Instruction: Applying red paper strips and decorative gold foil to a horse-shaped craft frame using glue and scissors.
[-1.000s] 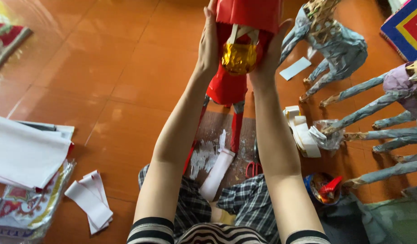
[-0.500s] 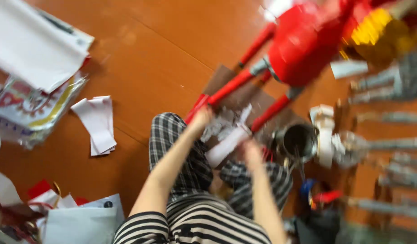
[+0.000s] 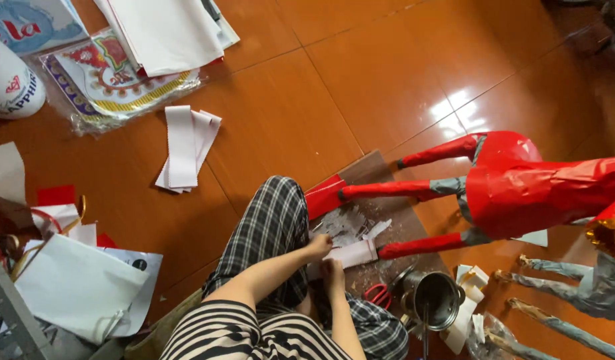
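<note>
The big red paper-covered animal figure (image 3: 521,190) lies on its side on the orange tiled floor (image 3: 347,87), its 3 visible legs pointing toward the person's checked-trouser knee. The lowest red leg (image 3: 421,247) ends in a white paper strip (image 3: 351,254) wrapped around its tip, over a brown cardboard sheet (image 3: 367,170) smeared with white paste.

The left hand (image 3: 319,246) presses on the near end of that white strip, fingers curled over it; the right hand (image 3: 333,273) sits just below the strip, fingertips touching its edge. Whether either grip is fully clenched around the leg I cannot tell; both look like flat, pinching contact.

Judging by its look, the figure is light and hollow, stiff in the legs but easily dented, with a glossy, slippery skin. The damp strip is probably soft and tear-prone, so the safest hold is on the leg close beside the strip, not on the body.

Right of the leg tip stand a small steel pot (image 3: 434,300) and red-handled scissors (image 3: 377,294). Far left of the figure lie folded white paper strips (image 3: 184,147).
</note>
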